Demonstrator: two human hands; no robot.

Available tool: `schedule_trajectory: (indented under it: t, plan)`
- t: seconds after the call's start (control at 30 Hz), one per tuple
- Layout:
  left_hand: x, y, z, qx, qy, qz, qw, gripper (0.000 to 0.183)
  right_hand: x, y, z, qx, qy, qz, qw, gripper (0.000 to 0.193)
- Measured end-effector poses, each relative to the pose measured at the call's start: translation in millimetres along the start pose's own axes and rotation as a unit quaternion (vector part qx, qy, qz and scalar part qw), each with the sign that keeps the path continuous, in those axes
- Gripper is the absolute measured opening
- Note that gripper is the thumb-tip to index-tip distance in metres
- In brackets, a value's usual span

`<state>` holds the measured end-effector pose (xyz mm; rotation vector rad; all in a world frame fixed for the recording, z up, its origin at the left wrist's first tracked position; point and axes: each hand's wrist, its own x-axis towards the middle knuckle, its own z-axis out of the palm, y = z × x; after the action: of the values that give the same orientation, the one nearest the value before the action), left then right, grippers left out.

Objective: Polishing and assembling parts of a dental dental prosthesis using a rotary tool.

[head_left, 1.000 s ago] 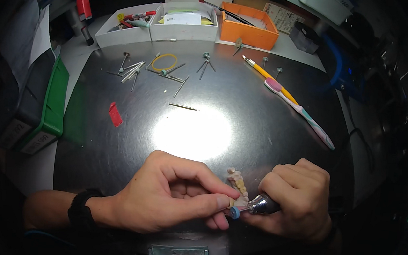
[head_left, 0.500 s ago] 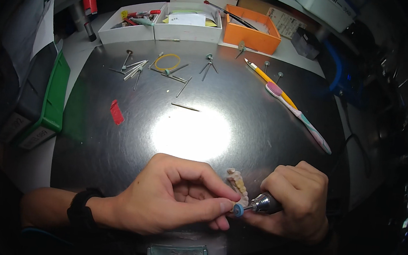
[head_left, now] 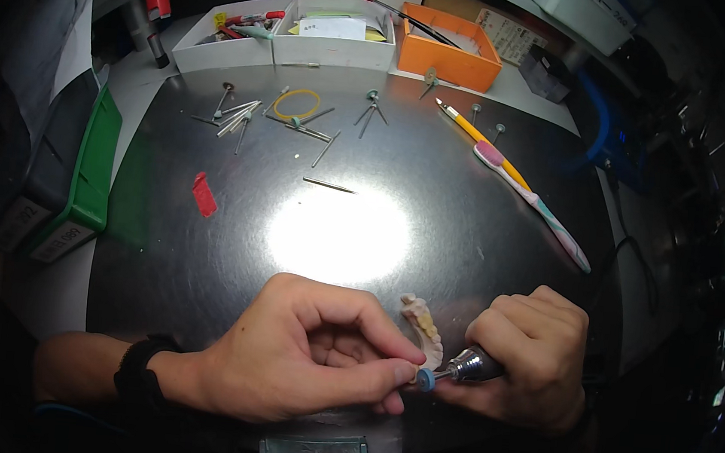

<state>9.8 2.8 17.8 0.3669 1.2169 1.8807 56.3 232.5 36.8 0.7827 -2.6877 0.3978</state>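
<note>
My right hand (head_left: 532,358) is wrapped round a silver and dark rotary handpiece (head_left: 476,363). From its tip a blue polishing wheel (head_left: 426,380) points left, right at my left fingertips. My left hand (head_left: 308,351) pinches a small pale piece between thumb and index finger; the fingers mostly hide it, so its exact kind cannot be made out. The wheel is touching or very close to that piece. Just behind the fingertips lies a whitish dental model (head_left: 424,325), an arch of teeth with some yellowish ones, partly covered by my hands.
Burs and mounted wheels (head_left: 238,119) lie scattered at the back with a yellow rubber band (head_left: 297,91). A toothbrush (head_left: 545,212) and a yellow pen-like knife (head_left: 474,133) rest at right. A red scrap (head_left: 203,194), green bin (head_left: 91,173), orange box (head_left: 450,57) and perforated tray (head_left: 315,447) surround the work.
Both hands hold nearly the same pose, with the wheel still at the pinched piece. The wheel and handpiece have shifted very slightly, and more of the dental model's arch shows.
</note>
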Motion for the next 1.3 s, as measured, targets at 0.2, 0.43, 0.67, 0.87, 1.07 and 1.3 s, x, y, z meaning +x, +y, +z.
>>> schedule_trajectory:
  t: [0.2,0.43,0.67,0.87,1.07,1.3]
  plan:
    - [-0.4,1.8,1.6,0.013,0.008,-0.014,1.0,0.013,0.5,-0.7,-1.1,-0.002,-0.008,0.001,1.0,0.046]
    - [-0.1,0.5,1.4,0.01,0.007,-0.006,1.0,0.012,-0.1,0.7,1.6,0.008,-0.003,0.001,1.0,0.047]
    - [0.2,1.7,2.1,0.011,0.007,-0.006,1.0,0.012,-1.1,-0.4,1.7,-0.007,0.012,-0.005,1.0,0.049]
    - [1.0,-0.8,1.1,0.001,0.004,0.007,1.0,0.013,-2.2,0.6,2.9,-0.009,0.015,-0.009,1.0,0.05]
    - [2.1,2.7,0.9,-0.015,0.018,-0.018,1.0,0.012,-0.9,1.7,3.1,-0.017,0.029,0.008,0.999,0.052]
    - [2.1,-2.4,-5.9,-0.035,-0.014,-0.015,0.999,0.016,-0.2,0.1,3.7,-0.016,0.007,0.008,1.0,0.053]
